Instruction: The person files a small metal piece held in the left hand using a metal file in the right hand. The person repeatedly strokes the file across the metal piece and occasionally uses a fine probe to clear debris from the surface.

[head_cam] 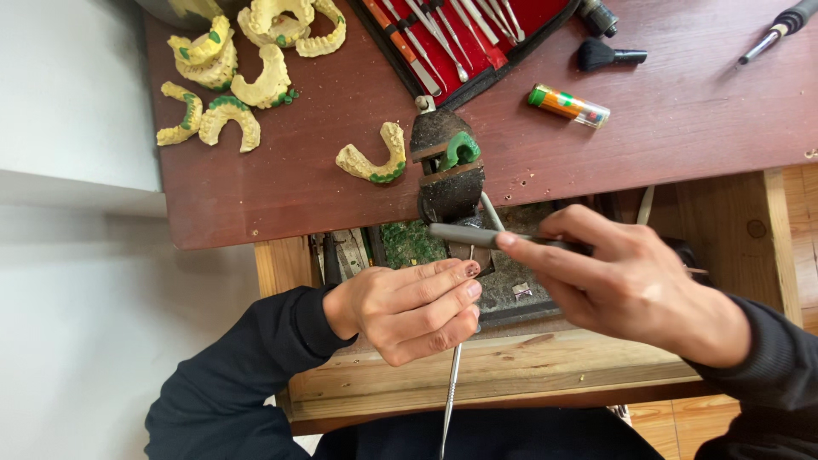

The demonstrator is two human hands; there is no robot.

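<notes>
My right hand (635,285) grips a grey rotary handpiece (477,236), its tip pointing left just below a small dark bench vise (449,175). The vise clamps a green wax tooth piece (461,149). My left hand (409,308) is curled around a thin metal instrument (450,400) whose shaft hangs down toward my lap. Both hands hover over an open wooden drawer (511,366) below the table edge. A yellow plaster jaw cast with green wax (375,160) lies just left of the vise.
Several more yellow jaw casts (234,72) lie at the table's top left. A red-lined case of metal tools (464,38) sits at top centre. A small brush (609,55), an orange lighter (568,106) and another handpiece (780,30) lie to the right on the brown table (682,128).
</notes>
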